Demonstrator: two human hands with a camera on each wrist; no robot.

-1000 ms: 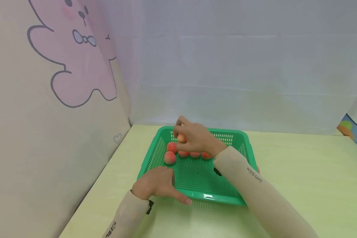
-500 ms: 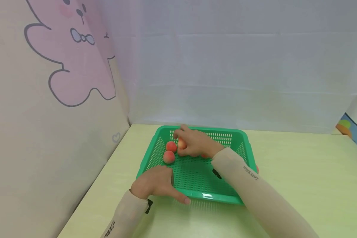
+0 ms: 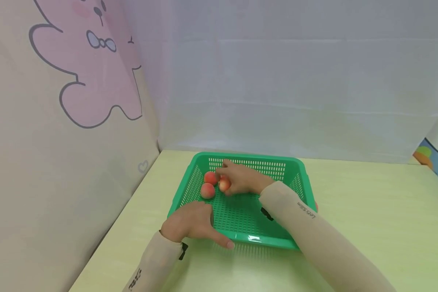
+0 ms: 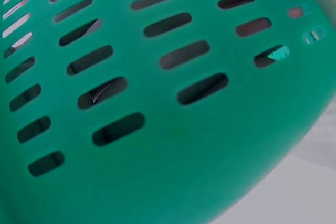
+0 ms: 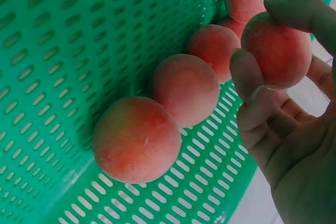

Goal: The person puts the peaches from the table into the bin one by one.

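A green plastic basket [image 3: 266,239] with slotted walls sits on the table. My right hand [image 3: 242,178] is inside its far left part and pinches a red-yellow peach [image 5: 276,51] between thumb and fingertips. Left of that hand lie a red peach [image 3: 210,177] and, nearer me, another peach [image 3: 207,191]. In the right wrist view, more peaches [image 5: 137,140] form a row along a basket wall. My left hand [image 3: 191,221] grips the near left corner of the rim, thumb outside and fingers inside, their tips hidden. The left wrist view shows only the slotted green wall [image 4: 157,161] up close.
The pale yellow-green table [image 3: 368,219] extends right of the basket. A bit of another reddish round thing [image 3: 316,206] shows past the right rim. A whitish curtain [image 3: 295,81] hangs behind, and a wall with a pink bear [image 3: 98,85] stands at the left.
My right hand has lowered the peach from near the far rim down into the basket, slightly towards me. The left hand stays on the rim.
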